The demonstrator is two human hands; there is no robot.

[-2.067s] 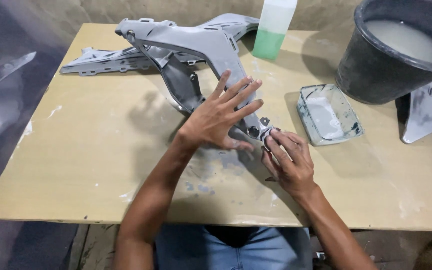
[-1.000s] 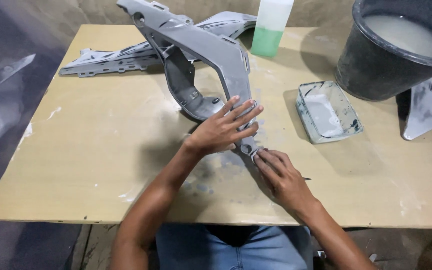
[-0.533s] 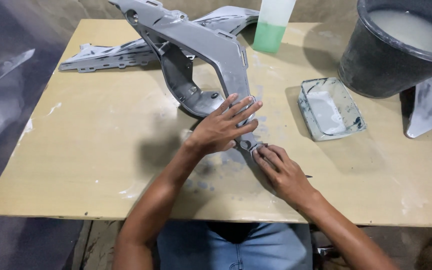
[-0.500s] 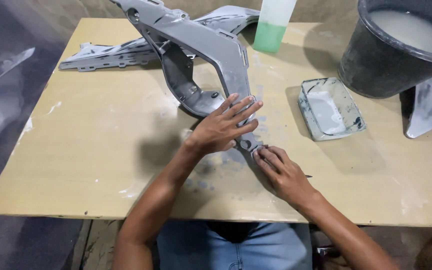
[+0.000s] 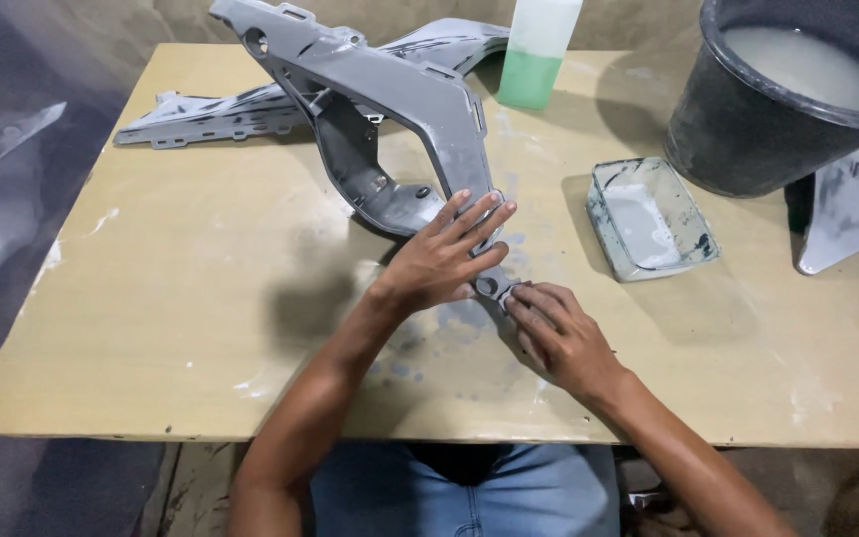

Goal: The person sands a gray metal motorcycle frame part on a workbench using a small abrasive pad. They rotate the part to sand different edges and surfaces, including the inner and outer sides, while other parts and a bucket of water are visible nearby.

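A grey primed plastic frame part (image 5: 390, 94) lies slanted across the wooden table (image 5: 151, 328), its narrow lower tip pointing toward me. My left hand (image 5: 444, 257) lies flat on that lower arm with fingers spread, pressing it down. My right hand (image 5: 561, 333) has its curled fingertips against the part's small end tab, just right of the left hand. Whether anything lies under those fingers is hidden.
A second long grey panel (image 5: 216, 114) lies behind the part. A bottle of green liquid (image 5: 537, 50) stands at the back. A clear tray (image 5: 653, 217) and a black bucket of cloudy water (image 5: 797, 104) sit at right, beside more grey pieces (image 5: 852, 209).
The part has slid slightly away from me and to the left. Both hands stayed at its lower tip; the right hand's fingers shifted a little against the end tab.
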